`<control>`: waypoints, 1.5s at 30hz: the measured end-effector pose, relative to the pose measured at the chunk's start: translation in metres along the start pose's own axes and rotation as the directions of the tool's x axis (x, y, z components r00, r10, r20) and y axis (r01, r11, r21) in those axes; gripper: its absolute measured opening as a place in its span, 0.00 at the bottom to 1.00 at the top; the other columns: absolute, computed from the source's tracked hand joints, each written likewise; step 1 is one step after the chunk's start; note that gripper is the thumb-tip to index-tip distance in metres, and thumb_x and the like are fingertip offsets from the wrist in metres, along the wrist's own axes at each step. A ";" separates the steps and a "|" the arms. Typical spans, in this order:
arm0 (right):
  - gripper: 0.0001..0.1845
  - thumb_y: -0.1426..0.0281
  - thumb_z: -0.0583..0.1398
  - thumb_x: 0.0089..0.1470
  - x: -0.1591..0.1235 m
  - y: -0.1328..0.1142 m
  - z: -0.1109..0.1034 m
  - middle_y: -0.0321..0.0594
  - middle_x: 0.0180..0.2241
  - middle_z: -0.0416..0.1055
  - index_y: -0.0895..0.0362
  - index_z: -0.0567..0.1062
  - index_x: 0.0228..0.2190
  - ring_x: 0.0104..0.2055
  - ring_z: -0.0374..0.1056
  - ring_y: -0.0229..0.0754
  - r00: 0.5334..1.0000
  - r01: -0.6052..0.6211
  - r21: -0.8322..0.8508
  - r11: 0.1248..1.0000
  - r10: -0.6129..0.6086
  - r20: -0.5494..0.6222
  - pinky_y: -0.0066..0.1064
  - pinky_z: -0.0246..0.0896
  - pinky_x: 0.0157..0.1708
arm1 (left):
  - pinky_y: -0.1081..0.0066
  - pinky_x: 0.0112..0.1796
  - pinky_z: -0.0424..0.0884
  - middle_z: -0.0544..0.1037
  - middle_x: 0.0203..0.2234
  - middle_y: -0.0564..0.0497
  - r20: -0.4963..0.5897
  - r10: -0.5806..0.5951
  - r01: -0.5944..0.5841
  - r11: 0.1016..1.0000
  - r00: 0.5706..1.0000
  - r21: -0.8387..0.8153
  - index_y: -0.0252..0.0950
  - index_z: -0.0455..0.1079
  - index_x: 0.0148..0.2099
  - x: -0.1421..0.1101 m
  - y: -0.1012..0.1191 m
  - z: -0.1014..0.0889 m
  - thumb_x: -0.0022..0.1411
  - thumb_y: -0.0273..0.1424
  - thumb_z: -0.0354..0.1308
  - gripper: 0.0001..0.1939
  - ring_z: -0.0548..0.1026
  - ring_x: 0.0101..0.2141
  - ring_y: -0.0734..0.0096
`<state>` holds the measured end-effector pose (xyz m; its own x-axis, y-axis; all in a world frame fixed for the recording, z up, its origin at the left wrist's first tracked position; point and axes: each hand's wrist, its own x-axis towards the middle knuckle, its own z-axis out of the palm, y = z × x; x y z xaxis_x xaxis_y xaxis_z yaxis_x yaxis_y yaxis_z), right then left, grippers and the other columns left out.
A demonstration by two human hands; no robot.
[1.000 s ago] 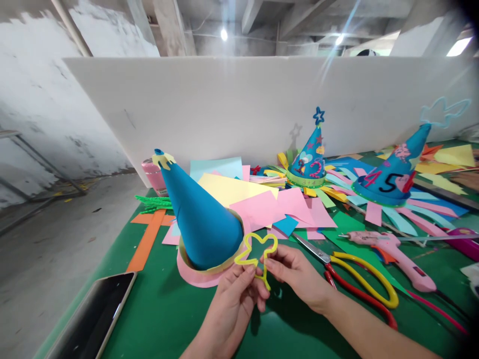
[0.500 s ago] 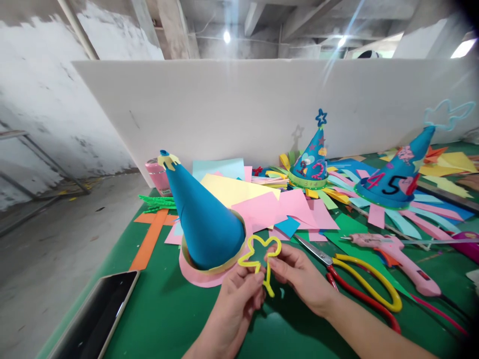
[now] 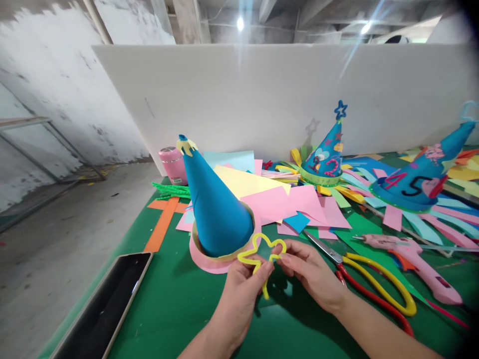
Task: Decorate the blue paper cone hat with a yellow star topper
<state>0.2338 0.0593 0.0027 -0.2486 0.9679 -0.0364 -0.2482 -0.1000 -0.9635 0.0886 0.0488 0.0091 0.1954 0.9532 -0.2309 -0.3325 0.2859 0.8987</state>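
Note:
A yellow pipe cleaner, bent into a star-like outline with a short tail hanging down, is pinched between both hands. My left hand grips its lower part, near the tail, with thumb and fingers closed. On the other side my right hand pinches the right-hand lobe between thumb and fingertips. Just behind the hands a plain blue paper cone hat with a pink brim leans to the left. Pale yellow paper wraps its tip.
Scissors and a pink glue gun lie to the right. A phone rests at the left edge, below orange paper strips. Decorated hats and pink paper sheets are behind, before a white board.
My view has shifted to the right in the last half second, so things sit differently in frame. Both hands keep hold of the pipe cleaner, and their fingers have moved slightly around it.

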 end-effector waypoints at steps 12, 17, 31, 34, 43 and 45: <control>0.08 0.64 0.58 0.49 -0.001 -0.003 0.006 0.35 0.26 0.66 0.57 0.70 0.28 0.30 0.63 0.38 0.991 0.067 -0.077 0.995 -0.058 0.117 0.31 0.57 0.34 | 0.78 0.21 0.54 0.62 0.17 0.57 -0.002 -0.021 0.021 1.000 1.000 -0.020 0.34 0.64 0.26 0.003 -0.004 -0.002 0.51 0.34 0.59 0.09 0.58 0.20 0.80; 0.09 0.64 0.57 0.51 -0.001 -0.001 0.003 0.34 0.25 0.63 0.58 0.70 0.27 0.29 0.60 0.36 0.994 0.068 -0.147 0.987 -0.055 0.090 0.30 0.56 0.32 | 0.79 0.21 0.53 0.62 0.15 0.58 0.017 -0.032 0.033 0.997 0.999 -0.073 0.34 0.63 0.25 0.003 -0.003 -0.002 0.53 0.33 0.58 0.10 0.57 0.19 0.82; 0.12 0.65 0.51 0.56 -0.003 0.002 0.013 0.33 0.22 0.62 0.57 0.63 0.23 0.27 0.58 0.36 0.993 0.112 -0.258 0.960 -0.096 0.075 0.28 0.54 0.30 | 0.79 0.20 0.54 0.64 0.14 0.57 -0.026 -0.047 0.045 0.998 0.999 -0.053 0.33 0.62 0.23 0.002 -0.006 0.001 0.53 0.33 0.57 0.11 0.58 0.18 0.82; 0.12 0.65 0.52 0.55 -0.002 0.000 0.012 0.32 0.22 0.61 0.56 0.64 0.23 0.27 0.57 0.36 0.993 0.109 -0.249 0.962 -0.097 0.060 0.27 0.54 0.30 | 0.79 0.20 0.55 0.67 0.14 0.56 -0.015 -0.054 0.052 0.995 0.998 -0.080 0.33 0.65 0.24 0.004 -0.004 0.002 0.52 0.33 0.58 0.10 0.61 0.17 0.81; 0.12 0.63 0.54 0.54 0.002 0.002 -0.004 0.29 0.20 0.50 0.56 0.63 0.24 0.23 0.45 0.33 0.995 0.067 -0.259 0.964 -0.085 -0.061 0.25 0.44 0.22 | 0.77 0.32 0.64 0.73 0.26 0.51 -0.087 -0.034 0.010 0.964 0.996 -0.266 0.32 0.72 0.33 0.008 0.004 -0.006 0.53 0.30 0.58 0.06 0.69 0.29 0.77; 0.09 0.64 0.54 0.54 0.002 0.001 -0.005 0.30 0.23 0.54 0.56 0.65 0.27 0.24 0.50 0.33 0.994 0.064 -0.258 0.964 -0.085 -0.073 0.25 0.48 0.24 | 0.78 0.32 0.64 0.73 0.25 0.51 -0.080 -0.028 0.008 0.972 0.996 -0.236 0.32 0.73 0.31 0.008 0.004 -0.008 0.52 0.30 0.59 0.06 0.68 0.28 0.77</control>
<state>0.2376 0.0618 0.0006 -0.1575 0.9872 0.0264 -0.0136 0.0246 -0.9996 0.0817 0.0586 0.0082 0.1297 0.9498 -0.2848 -0.5390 0.3086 0.7838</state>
